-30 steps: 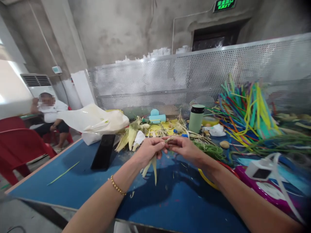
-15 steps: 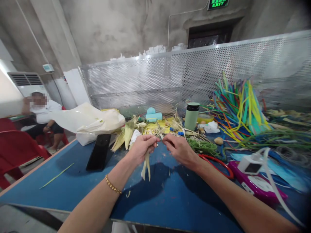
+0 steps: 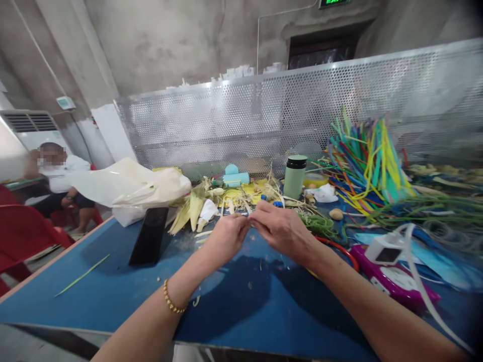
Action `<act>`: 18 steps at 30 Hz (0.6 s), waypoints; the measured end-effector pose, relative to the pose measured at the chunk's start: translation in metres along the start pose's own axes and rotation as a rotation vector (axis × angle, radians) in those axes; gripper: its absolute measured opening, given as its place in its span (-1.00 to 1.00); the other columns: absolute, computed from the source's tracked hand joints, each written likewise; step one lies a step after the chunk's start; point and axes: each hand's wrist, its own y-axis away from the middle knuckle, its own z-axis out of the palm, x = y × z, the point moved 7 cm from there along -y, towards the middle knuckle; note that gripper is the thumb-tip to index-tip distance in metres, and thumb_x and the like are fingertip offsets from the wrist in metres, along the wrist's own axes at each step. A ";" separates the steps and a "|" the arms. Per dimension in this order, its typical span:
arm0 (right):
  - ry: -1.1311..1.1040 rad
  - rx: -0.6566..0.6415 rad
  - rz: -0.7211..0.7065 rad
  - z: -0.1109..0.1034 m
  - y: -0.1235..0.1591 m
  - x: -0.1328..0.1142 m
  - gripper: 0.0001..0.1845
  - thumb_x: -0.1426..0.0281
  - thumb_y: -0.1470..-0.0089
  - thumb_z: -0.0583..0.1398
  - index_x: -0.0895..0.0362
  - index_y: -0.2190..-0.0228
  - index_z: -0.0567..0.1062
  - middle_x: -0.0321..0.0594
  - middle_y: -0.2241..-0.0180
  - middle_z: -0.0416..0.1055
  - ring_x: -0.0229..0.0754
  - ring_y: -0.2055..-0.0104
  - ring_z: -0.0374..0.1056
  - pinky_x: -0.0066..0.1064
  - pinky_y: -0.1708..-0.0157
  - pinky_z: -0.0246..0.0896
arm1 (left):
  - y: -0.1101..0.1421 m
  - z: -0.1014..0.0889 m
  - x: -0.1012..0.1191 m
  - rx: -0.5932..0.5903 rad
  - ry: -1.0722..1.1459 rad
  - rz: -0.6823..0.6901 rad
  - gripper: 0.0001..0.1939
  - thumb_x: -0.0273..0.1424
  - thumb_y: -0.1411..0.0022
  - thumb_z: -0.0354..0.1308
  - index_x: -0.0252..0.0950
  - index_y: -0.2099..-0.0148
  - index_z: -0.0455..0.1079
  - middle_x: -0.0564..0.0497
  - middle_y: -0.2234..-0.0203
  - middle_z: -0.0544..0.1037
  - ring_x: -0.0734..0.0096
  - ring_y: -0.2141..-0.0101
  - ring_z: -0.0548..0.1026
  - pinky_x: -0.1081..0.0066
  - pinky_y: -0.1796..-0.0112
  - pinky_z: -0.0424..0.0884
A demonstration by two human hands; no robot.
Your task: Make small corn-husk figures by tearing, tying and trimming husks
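Our left hand (image 3: 228,234) and right hand (image 3: 279,229) now meet, apparently for joint work. Left seems curled on pale, narrow, husk-like strips (image 3: 204,234) trailing toward nine o'clock; right's fingers bunch inward, their hold hidden.

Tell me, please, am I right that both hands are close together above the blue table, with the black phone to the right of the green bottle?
Not quite: in the head view, the black phone lies left of the green bottle; the left hand and right hand are close together above the blue table.
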 end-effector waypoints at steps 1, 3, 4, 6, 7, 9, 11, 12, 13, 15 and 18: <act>-0.100 0.013 0.028 -0.003 -0.001 0.006 -0.78 0.45 -0.19 0.08 0.19 0.41 0.51 -0.19 0.39 0.36 -0.28 0.39 0.24 -0.45 0.42 0.03 | 0.000 0.000 0.003 -0.031 0.040 0.026 -0.78 -0.50 -0.26 0.00 -0.35 0.38 0.43 -0.04 0.48 0.49 0.43 0.40 0.40 0.45 0.34 0.24; -0.342 -0.006 0.104 -0.002 -0.003 0.021 -0.81 0.42 -0.14 0.13 0.18 0.43 0.52 -0.23 0.44 0.37 -0.28 0.40 0.26 -0.45 0.39 0.08 | 0.001 -0.003 0.009 -0.086 0.156 0.047 -0.81 -0.49 -0.26 0.03 -0.33 0.35 0.46 -0.01 0.46 0.51 0.45 0.39 0.42 0.47 0.32 0.26; -0.467 -0.043 0.157 0.001 -0.003 0.028 -0.82 0.39 -0.11 0.16 0.19 0.44 0.52 -0.24 0.47 0.38 -0.29 0.42 0.26 -0.46 0.41 0.09 | 0.001 -0.005 0.011 -0.105 0.220 0.044 -0.81 -0.48 -0.25 0.04 -0.32 0.34 0.47 0.00 0.47 0.51 0.46 0.40 0.42 0.48 0.32 0.26; -0.673 -0.139 0.269 0.012 -0.002 0.037 -0.81 0.33 -0.07 0.19 0.20 0.45 0.51 -0.28 0.53 0.37 -0.31 0.49 0.23 -0.47 0.48 0.07 | 0.000 -0.009 0.011 -0.112 0.332 0.006 -0.81 -0.45 -0.25 0.04 -0.32 0.35 0.47 0.02 0.50 0.50 0.48 0.44 0.40 0.49 0.37 0.25; -0.738 -0.170 0.311 0.017 -0.001 0.039 -0.79 0.30 -0.06 0.20 0.20 0.46 0.49 -0.30 0.55 0.35 -0.32 0.52 0.19 -0.48 0.51 0.05 | 0.000 -0.011 0.010 -0.095 0.374 -0.022 -0.80 -0.44 -0.26 0.04 -0.32 0.36 0.46 0.03 0.53 0.48 0.49 0.47 0.39 0.49 0.40 0.24; -0.793 -0.181 0.343 0.025 0.000 0.037 -0.78 0.28 -0.04 0.20 0.18 0.50 0.45 -0.36 0.60 0.27 -0.34 0.56 0.11 -0.49 0.55 -0.02 | -0.001 -0.015 0.002 -0.015 0.411 -0.102 -0.77 -0.41 -0.25 0.02 -0.33 0.41 0.43 0.04 0.57 0.44 0.50 0.51 0.34 0.49 0.44 0.20; -0.767 -0.150 0.330 0.029 0.001 0.030 -0.76 0.31 -0.06 0.18 0.17 0.57 0.39 -0.40 0.64 0.16 -0.36 0.57 0.04 -0.49 0.57 -0.08 | 0.000 -0.018 -0.007 0.090 0.391 -0.186 -0.76 -0.41 -0.24 0.01 -0.32 0.45 0.39 0.05 0.59 0.41 0.49 0.52 0.31 0.48 0.45 0.17; -0.727 -0.127 0.320 0.029 0.001 0.025 -0.75 0.33 -0.07 0.16 0.16 0.59 0.36 -0.41 0.65 0.13 -0.36 0.58 0.02 -0.49 0.56 -0.09 | 0.000 -0.019 -0.011 0.137 0.365 -0.218 -0.76 -0.41 -0.23 0.01 -0.32 0.46 0.37 0.05 0.60 0.40 0.48 0.53 0.30 0.48 0.45 0.15; -0.666 -0.097 0.305 0.029 0.002 0.021 -0.74 0.35 -0.09 0.15 0.15 0.59 0.35 -0.41 0.65 0.11 -0.36 0.57 0.02 -0.48 0.55 -0.09 | 0.001 -0.020 -0.015 0.173 0.329 -0.243 -0.77 -0.42 -0.23 0.02 -0.32 0.47 0.36 0.05 0.61 0.39 0.48 0.53 0.29 0.47 0.46 0.14; -0.493 -0.042 0.236 0.024 0.003 0.009 -0.75 0.40 -0.14 0.10 0.16 0.57 0.35 -0.38 0.63 0.15 -0.34 0.55 0.05 -0.47 0.51 -0.08 | 0.001 -0.020 -0.018 0.214 0.240 -0.262 -0.77 -0.42 -0.22 0.01 -0.31 0.48 0.34 0.05 0.61 0.38 0.46 0.53 0.28 0.46 0.46 0.11; -0.209 -0.047 0.093 0.017 0.005 -0.010 -0.78 0.48 -0.16 0.05 0.17 0.50 0.38 -0.30 0.56 0.26 -0.31 0.51 0.10 -0.43 0.46 -0.09 | 0.001 -0.020 -0.015 0.228 0.077 -0.237 -0.74 -0.44 -0.24 -0.01 -0.30 0.51 0.28 0.02 0.60 0.37 0.44 0.51 0.28 0.44 0.44 0.09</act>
